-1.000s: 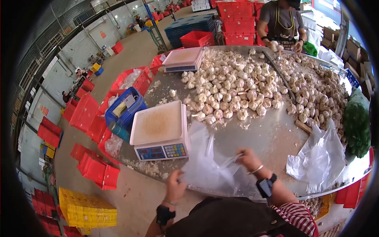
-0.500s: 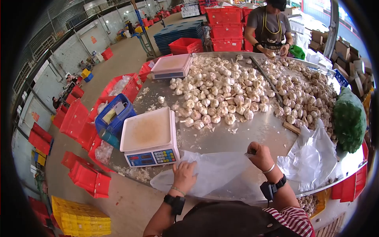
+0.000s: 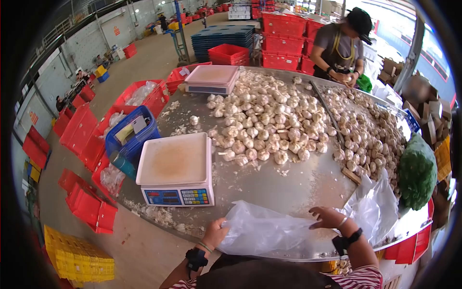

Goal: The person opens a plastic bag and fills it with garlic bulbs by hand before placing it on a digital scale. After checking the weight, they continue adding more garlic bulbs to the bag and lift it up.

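While bare tabletop (image 3: 284, 185) lies beyond, the left hand (image 3: 215, 234) pinches a plastic bag (image 3: 264, 230) by the near edge (image 3: 313, 260), right hand (image 3: 329, 218) spread.

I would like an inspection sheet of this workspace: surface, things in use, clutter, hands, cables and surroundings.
Surface: metal table, with peel scraps along its near left part.
Things in use: plastic bag between the hands; nearer scale at left; garlic on both sides of a dark bar.
Clutter: wood piece near the bar; crumpled bags at right.
Left hand: pinches the bag's left end.
Right hand: fingers parted at the bag's right end; contact unclear.
Cables: nothing seen clearly.
Surroundings: co-worker across the table; red crates behind; green sack at right.
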The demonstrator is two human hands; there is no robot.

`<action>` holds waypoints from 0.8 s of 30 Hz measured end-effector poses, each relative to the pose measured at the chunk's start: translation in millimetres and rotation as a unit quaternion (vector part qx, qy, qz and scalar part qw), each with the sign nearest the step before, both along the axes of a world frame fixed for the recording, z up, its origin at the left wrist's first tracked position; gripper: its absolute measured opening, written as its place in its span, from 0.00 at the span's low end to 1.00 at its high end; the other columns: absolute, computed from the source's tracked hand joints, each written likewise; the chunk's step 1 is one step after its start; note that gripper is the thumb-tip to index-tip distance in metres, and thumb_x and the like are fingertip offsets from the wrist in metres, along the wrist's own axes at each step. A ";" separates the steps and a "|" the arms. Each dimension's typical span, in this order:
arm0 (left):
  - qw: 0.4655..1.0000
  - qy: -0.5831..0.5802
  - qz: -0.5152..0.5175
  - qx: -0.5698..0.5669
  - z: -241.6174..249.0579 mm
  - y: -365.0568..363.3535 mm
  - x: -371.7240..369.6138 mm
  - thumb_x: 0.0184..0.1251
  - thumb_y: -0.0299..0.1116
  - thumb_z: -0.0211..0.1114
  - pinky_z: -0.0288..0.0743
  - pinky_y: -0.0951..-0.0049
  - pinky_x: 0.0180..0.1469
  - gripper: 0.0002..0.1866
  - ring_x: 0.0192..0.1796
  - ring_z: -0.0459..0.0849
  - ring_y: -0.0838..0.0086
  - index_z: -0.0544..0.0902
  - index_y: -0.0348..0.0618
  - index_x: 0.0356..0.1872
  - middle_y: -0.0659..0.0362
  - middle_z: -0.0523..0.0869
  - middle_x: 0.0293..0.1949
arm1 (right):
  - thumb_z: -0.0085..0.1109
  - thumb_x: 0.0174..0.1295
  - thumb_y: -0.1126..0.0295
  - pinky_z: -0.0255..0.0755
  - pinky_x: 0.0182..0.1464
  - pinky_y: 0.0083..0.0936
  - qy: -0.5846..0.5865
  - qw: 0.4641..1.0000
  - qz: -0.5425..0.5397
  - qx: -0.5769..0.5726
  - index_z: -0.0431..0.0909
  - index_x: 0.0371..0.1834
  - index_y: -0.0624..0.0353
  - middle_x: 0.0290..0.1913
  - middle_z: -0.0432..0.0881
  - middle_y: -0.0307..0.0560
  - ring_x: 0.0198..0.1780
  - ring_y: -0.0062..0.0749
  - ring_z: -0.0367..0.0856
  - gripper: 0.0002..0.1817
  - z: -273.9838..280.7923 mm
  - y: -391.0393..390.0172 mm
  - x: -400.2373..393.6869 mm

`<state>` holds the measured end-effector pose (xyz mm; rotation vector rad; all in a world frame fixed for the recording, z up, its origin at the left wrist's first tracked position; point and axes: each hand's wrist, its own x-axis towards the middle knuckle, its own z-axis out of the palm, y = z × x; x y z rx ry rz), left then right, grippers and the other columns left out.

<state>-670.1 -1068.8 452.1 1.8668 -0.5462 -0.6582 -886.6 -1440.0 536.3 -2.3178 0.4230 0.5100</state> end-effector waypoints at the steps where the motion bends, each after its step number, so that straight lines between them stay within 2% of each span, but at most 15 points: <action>1: 1.000 0.002 0.010 -0.001 2.6 4.1 2.8 0.55 0.31 0.61 0.75 0.69 0.33 0.13 0.29 0.83 0.70 0.81 0.35 0.39 0.51 0.84 0.25 | 0.74 0.47 0.50 0.77 0.50 0.32 0.010 0.999 0.011 0.044 0.67 0.62 0.62 0.51 0.80 0.57 0.47 0.40 0.82 0.43 10.0 -8.4 2.1; 3: 0.996 -0.053 0.002 0.066 3.7 12.6 13.8 0.55 0.33 0.62 0.76 0.64 0.36 0.14 0.33 0.85 0.53 0.81 0.36 0.40 0.44 0.84 0.28 | 0.75 0.47 0.54 0.77 0.50 0.31 -0.006 0.999 0.015 0.046 0.67 0.63 0.61 0.52 0.79 0.54 0.48 0.38 0.82 0.42 54.2 -13.0 22.8; 4: 0.997 -0.043 -0.007 0.069 -8.4 19.4 21.6 0.55 0.36 0.62 0.76 0.59 0.40 0.16 0.39 0.82 0.45 0.81 0.37 0.43 0.39 0.83 0.32 | 0.75 0.48 0.56 0.78 0.49 0.29 -0.007 1.000 0.021 0.020 0.67 0.62 0.60 0.52 0.79 0.51 0.47 0.37 0.82 0.40 86.9 -8.3 41.3; 7: 0.995 -0.023 -0.027 0.093 -13.5 33.7 41.6 0.57 0.38 0.61 0.77 0.58 0.41 0.18 0.39 0.83 0.46 0.81 0.37 0.46 0.40 0.83 0.33 | 0.75 0.49 0.61 0.79 0.44 0.28 -0.041 0.998 0.036 -0.035 0.70 0.61 0.59 0.48 0.81 0.48 0.44 0.32 0.82 0.36 157.6 3.9 108.7; 10: 0.993 0.000 -0.059 0.098 -24.2 42.9 58.4 0.59 0.40 0.61 0.77 0.58 0.42 0.19 0.40 0.83 0.46 0.81 0.38 0.47 0.40 0.84 0.34 | 0.72 0.51 0.58 0.78 0.43 0.30 -0.053 0.978 0.126 -0.157 0.73 0.55 0.62 0.43 0.81 0.52 0.42 0.38 0.83 0.31 200.7 32.8 207.6; 12: 0.990 0.017 -0.085 0.114 -28.2 45.7 68.4 0.59 0.41 0.61 0.77 0.59 0.43 0.19 0.39 0.83 0.47 0.81 0.38 0.47 0.40 0.84 0.35 | 0.68 0.54 0.54 0.74 0.49 0.38 -0.119 0.937 0.237 -0.229 0.71 0.56 0.62 0.42 0.81 0.56 0.44 0.49 0.81 0.32 189.7 34.7 274.6; 13: 0.991 0.026 -0.094 0.092 -27.5 46.6 70.1 0.59 0.42 0.61 0.77 0.59 0.43 0.19 0.39 0.84 0.48 0.82 0.39 0.47 0.41 0.85 0.35 | 0.67 0.55 0.53 0.73 0.49 0.40 -0.145 0.914 0.279 -0.255 0.70 0.58 0.61 0.40 0.80 0.56 0.44 0.51 0.80 0.32 178.7 39.9 310.8; 14: 0.992 0.034 -0.102 0.068 -30.7 46.4 71.2 0.59 0.42 0.62 0.77 0.59 0.43 0.19 0.39 0.84 0.49 0.82 0.40 0.47 0.42 0.85 0.34 | 0.65 0.56 0.53 0.72 0.49 0.41 -0.095 0.905 0.292 -0.294 0.68 0.59 0.61 0.40 0.79 0.58 0.43 0.52 0.79 0.32 169.7 48.1 349.5; 15: 0.993 0.039 -0.104 0.050 -45.4 46.7 69.1 0.59 0.42 0.62 0.77 0.59 0.43 0.19 0.38 0.85 0.51 0.82 0.39 0.46 0.43 0.85 0.34 | 0.64 0.57 0.53 0.71 0.50 0.42 -0.095 0.910 0.306 -0.264 0.67 0.60 0.61 0.41 0.78 0.59 0.45 0.52 0.78 0.32 155.0 52.1 387.7; 17: 0.992 0.038 -0.104 0.068 -47.0 47.8 67.6 0.59 0.42 0.63 0.77 0.59 0.43 0.19 0.38 0.85 0.51 0.82 0.38 0.46 0.43 0.85 0.33 | 0.64 0.57 0.57 0.70 0.54 0.42 -0.171 0.881 0.353 -0.265 0.66 0.60 0.60 0.44 0.77 0.59 0.51 0.53 0.75 0.31 115.0 65.5 463.0; 19: 0.993 0.052 -0.094 0.053 -39.0 49.0 69.9 0.59 0.42 0.63 0.77 0.60 0.43 0.19 0.38 0.85 0.52 0.82 0.38 0.45 0.43 0.85 0.33 | 0.66 0.55 0.56 0.69 0.57 0.42 -0.161 0.900 0.321 -0.246 0.63 0.66 0.54 0.53 0.73 0.60 0.56 0.54 0.74 0.36 64.1 75.9 536.4; 20: 0.993 0.066 -0.086 0.046 -42.3 48.3 69.1 0.59 0.41 0.63 0.78 0.61 0.42 0.19 0.37 0.85 0.53 0.82 0.38 0.45 0.44 0.85 0.33 | 0.67 0.54 0.56 0.68 0.60 0.43 -0.167 0.905 0.310 -0.238 0.61 0.68 0.50 0.61 0.67 0.61 0.61 0.56 0.71 0.38 51.1 90.2 564.3; 21: 0.993 0.072 -0.084 0.043 -61.2 46.3 57.4 0.59 0.41 0.63 0.78 0.61 0.42 0.19 0.37 0.85 0.53 0.82 0.38 0.45 0.44 0.85 0.33 | 0.68 0.53 0.57 0.67 0.62 0.43 -0.172 0.903 0.301 -0.256 0.60 0.68 0.51 0.63 0.65 0.60 0.62 0.56 0.68 0.39 32.1 101.4 591.7; 23: 0.999 0.007 -0.020 0.025 -99.6 46.2 28.0 0.55 0.40 0.68 0.75 0.58 0.47 0.16 0.43 0.84 0.55 0.83 0.39 0.40 0.44 0.84 0.35 | 0.69 0.52 0.59 0.65 0.63 0.43 -0.168 0.902 0.296 -0.265 0.59 0.68 0.52 0.65 0.63 0.59 0.64 0.57 0.66 0.41 -3.8 118.1 635.6; 24: 0.994 0.100 -0.031 0.037 -35.7 49.0 65.6 0.57 0.37 0.65 0.74 0.56 0.45 0.14 0.42 0.83 0.53 0.83 0.40 0.40 0.44 0.84 0.36 | 0.71 0.50 0.56 0.65 0.64 0.44 -0.190 0.882 0.310 -0.301 0.59 0.69 0.49 0.66 0.62 0.58 0.66 0.58 0.62 0.43 -19.9 124.4 652.2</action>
